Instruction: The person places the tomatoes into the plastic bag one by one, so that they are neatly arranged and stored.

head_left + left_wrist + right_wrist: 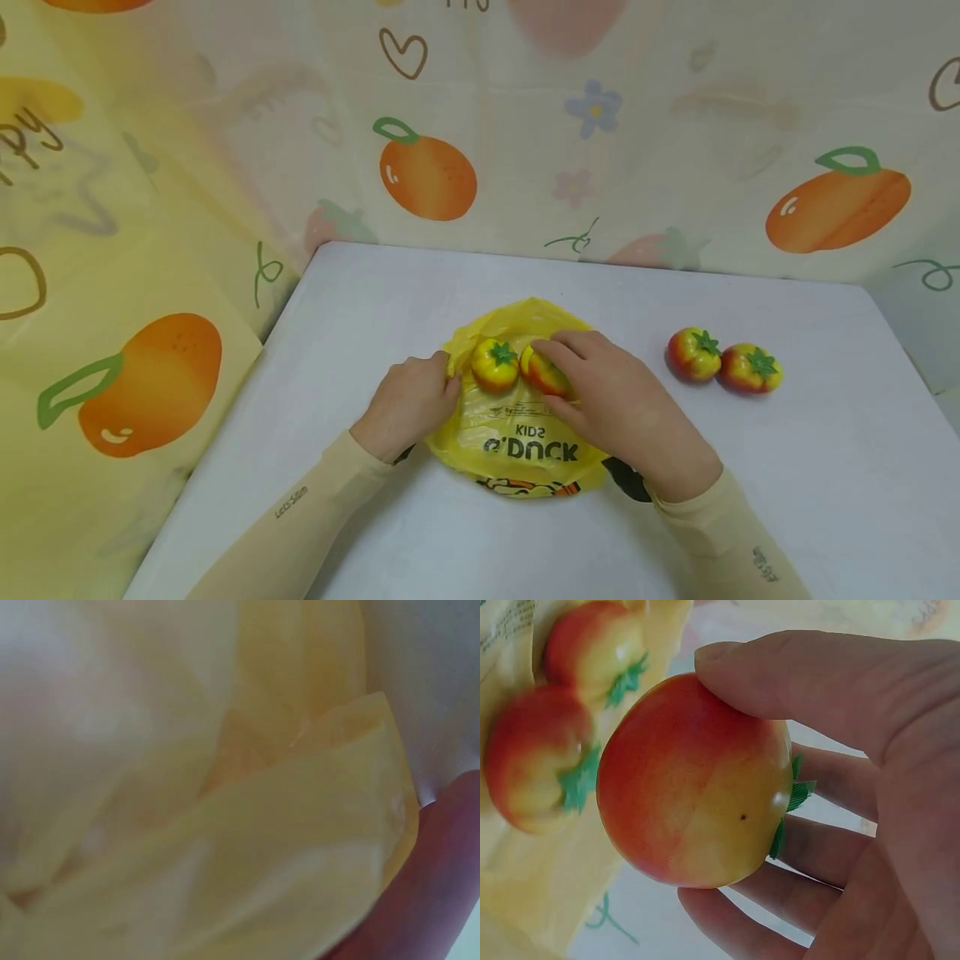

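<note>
A yellow plastic bag [517, 429] with dark lettering lies spread on the table. My left hand [412, 404] pinches its left rim; in the left wrist view the bag's folds [285, 847] fill most of the picture beside a finger. My right hand [622, 392] is over the bag's right side. In the right wrist view its thumb and fingers grip a red-and-yellow tomato [694, 787] with green leaves. Two similar tomatoes show beyond it against the bag, one upper [592, 649] and one lower [540, 757]. From the head, one tomato [495, 365] sits on the bag; another [543, 371] is partly covered by my right fingers.
Two more red-and-yellow tomatoes, one left [693, 354] and one right [750, 368], stand touching each other on the white table [825, 475], right of the bag. A fruit-printed cloth [525, 167] hangs behind the table and along its left side.
</note>
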A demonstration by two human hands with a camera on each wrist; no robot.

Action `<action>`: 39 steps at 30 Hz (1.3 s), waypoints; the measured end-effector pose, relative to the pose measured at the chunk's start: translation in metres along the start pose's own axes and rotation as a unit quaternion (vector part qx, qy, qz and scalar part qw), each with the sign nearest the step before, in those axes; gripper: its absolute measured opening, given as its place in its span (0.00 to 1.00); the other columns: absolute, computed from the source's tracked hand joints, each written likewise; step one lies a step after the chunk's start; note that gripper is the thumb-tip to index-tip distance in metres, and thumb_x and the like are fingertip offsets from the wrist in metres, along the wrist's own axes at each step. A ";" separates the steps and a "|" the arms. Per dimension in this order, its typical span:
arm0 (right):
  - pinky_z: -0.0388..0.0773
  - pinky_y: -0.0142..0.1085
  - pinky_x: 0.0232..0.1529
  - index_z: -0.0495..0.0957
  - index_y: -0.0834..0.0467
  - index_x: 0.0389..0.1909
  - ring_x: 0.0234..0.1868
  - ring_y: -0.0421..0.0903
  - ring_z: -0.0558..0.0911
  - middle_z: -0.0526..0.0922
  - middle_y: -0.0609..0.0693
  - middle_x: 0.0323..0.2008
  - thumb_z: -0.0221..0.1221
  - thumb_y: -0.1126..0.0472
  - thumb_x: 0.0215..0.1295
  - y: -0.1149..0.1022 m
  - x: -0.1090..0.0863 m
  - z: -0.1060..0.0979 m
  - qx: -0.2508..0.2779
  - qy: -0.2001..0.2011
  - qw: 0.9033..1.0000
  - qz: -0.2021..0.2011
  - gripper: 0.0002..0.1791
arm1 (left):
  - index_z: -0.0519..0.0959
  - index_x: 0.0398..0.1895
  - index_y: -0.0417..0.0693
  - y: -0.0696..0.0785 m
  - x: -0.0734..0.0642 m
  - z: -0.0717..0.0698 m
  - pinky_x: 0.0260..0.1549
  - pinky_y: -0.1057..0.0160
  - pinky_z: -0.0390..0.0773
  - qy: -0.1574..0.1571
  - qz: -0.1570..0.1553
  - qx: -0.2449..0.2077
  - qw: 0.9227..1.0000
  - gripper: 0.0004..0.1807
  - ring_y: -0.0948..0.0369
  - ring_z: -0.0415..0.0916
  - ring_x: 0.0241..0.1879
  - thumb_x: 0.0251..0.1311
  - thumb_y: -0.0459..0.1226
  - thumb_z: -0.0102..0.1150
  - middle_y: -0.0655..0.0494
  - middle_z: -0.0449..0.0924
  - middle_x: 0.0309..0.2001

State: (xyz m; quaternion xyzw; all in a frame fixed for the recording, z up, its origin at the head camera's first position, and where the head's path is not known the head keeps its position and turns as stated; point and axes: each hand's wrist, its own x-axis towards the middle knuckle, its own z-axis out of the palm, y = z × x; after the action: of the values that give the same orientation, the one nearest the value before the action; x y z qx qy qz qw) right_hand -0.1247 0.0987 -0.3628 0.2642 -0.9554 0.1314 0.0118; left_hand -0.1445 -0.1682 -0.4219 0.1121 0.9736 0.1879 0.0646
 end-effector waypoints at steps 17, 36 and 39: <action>0.83 0.47 0.65 0.78 0.52 0.70 0.60 0.53 0.83 0.83 0.51 0.59 0.74 0.47 0.68 -0.033 0.005 0.034 -0.030 0.002 0.996 -0.083 0.32 | 0.77 0.38 0.39 -0.001 0.000 0.000 0.14 0.67 0.65 -0.008 -0.001 0.003 1.000 0.13 0.60 0.67 0.14 0.79 0.41 0.55 0.56 0.69 0.19; 0.82 0.39 0.61 0.76 0.49 0.68 0.55 0.47 0.80 0.80 0.46 0.53 0.73 0.51 0.70 -0.055 0.006 0.070 -0.046 0.023 0.986 -0.156 0.29 | 0.75 0.34 0.40 -0.001 0.000 0.000 0.15 0.67 0.65 0.001 0.005 0.002 1.000 0.13 0.59 0.66 0.14 0.77 0.39 0.54 0.55 0.68 0.18; 0.81 0.39 0.62 0.76 0.49 0.69 0.56 0.47 0.80 0.80 0.46 0.54 0.72 0.51 0.71 -0.055 0.006 0.073 -0.047 0.024 0.986 -0.157 0.29 | 0.75 0.34 0.40 0.000 -0.001 0.000 0.15 0.66 0.65 0.000 0.002 0.002 1.000 0.13 0.59 0.67 0.14 0.78 0.39 0.54 0.55 0.68 0.19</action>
State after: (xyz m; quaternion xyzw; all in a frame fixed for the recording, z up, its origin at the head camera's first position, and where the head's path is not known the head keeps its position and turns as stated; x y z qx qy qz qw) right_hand -0.0982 0.0314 -0.4189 0.4066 -0.9067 0.0892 0.0677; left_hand -0.1439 -0.1687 -0.4216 0.1146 0.9737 0.1860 0.0644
